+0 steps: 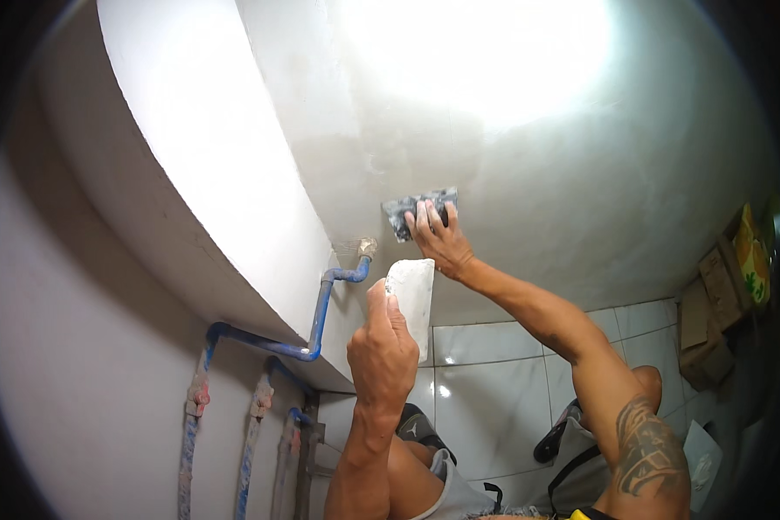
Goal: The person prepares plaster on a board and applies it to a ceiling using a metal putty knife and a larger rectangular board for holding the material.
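In my right hand [443, 243] is a flat, putty-smeared scraper blade [399, 209]. Its face lies against the wall [546, 208], just above and right of a pipe stub, and my fingers spread over its back. Nearer to me, my left hand [384, 354] is closed around a flat board [416, 299] coated in white putty, held upright and apart from the wall. My fingers hide the board's lower left part, so I cannot tell if it has a handle. Damp-looking patches mark the wall around the scraper.
Blue pipes [322, 312] bend out of the wall beside my left hand, with a red-marked valve [198, 399] lower down. A white boxed-in ledge [225, 165] juts out at left. Cardboard boxes [705, 334] and a yellow bag [751, 256] stand at right on white floor tiles [494, 407].
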The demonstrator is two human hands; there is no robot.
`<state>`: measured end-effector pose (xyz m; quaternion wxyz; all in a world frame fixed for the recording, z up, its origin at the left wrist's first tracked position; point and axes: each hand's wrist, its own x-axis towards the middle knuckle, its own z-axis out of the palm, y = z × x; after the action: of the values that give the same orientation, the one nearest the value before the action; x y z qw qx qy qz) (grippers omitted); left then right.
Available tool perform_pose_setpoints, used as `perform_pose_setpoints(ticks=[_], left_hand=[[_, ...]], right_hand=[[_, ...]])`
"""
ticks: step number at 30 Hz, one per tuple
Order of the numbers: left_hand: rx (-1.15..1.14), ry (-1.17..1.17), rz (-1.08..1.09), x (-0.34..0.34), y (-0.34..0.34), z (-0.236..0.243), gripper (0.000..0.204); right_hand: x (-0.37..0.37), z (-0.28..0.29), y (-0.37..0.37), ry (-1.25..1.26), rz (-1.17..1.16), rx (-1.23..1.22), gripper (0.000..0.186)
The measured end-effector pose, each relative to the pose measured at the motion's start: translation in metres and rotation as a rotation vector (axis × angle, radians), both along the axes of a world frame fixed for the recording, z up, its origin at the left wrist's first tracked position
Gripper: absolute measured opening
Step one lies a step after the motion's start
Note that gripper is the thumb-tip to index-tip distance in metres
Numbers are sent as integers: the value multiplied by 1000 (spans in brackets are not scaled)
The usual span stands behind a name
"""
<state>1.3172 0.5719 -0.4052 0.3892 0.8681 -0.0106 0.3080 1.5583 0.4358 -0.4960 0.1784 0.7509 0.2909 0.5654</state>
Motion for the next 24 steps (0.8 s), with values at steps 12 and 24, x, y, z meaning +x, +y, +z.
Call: perform_pose_setpoints(ticks=[12, 24], left_hand=[[-91, -201, 143, 4, 9, 2, 29], [10, -276, 70, 13, 5, -6, 25]], right_hand=[[-55, 90, -36, 126, 253, -26, 48], [36, 389, -16, -412, 114, 179, 56]])
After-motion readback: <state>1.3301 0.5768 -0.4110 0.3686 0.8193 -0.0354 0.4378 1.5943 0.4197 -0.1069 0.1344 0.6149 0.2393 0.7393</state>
